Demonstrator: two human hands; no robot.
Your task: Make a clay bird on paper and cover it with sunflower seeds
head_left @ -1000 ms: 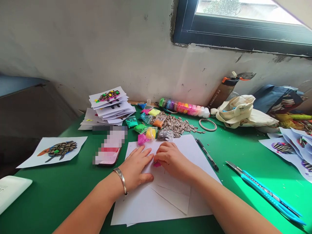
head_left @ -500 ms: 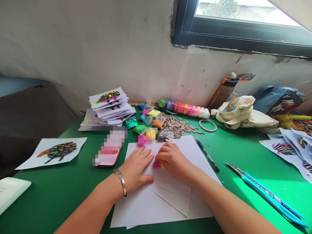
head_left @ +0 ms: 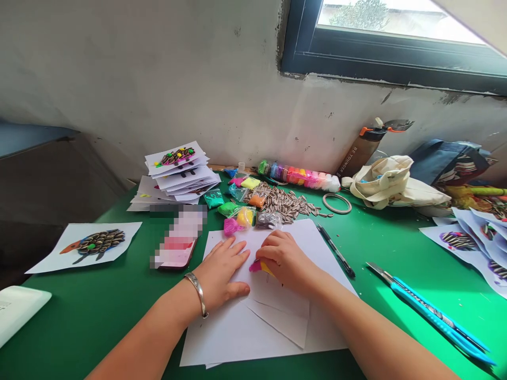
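The left hand [head_left: 224, 272] lies flat on the large white paper [head_left: 222, 335], fingers spread, gripping nothing. Beside it, on its right, a pink-and-yellow piece of clay [head_left: 255, 266] sits on the paper in front of the right hand [head_left: 283, 262]. That hand's fingers curl over the yellow end; from where I stand I cannot tell whether they pinch something or only press. To my eye the step in hand is shaping or setting the clay, and the next move calls for a steady sheet and light fingertips.

Counting from the left, I find one white case [head_left: 24, 315] at the edge, one card with a seed bird [head_left: 99, 245], one phone [head_left: 178, 253] and one stack of cards [head_left: 178, 179], too tightly layered to number. Behind the hands lie about ten small bags of coloured clay [head_left: 232, 227], one heap of seeds [head_left: 291, 205] beyond counting and one long pack of clay [head_left: 299, 176]. Further right come one pen [head_left: 336, 250], one ring [head_left: 337, 203], one bottle [head_left: 356, 153], one cream bag [head_left: 390, 182], one blue-handled cutter [head_left: 439, 319] and several seed-picture sheets [head_left: 459, 240], overlapping.
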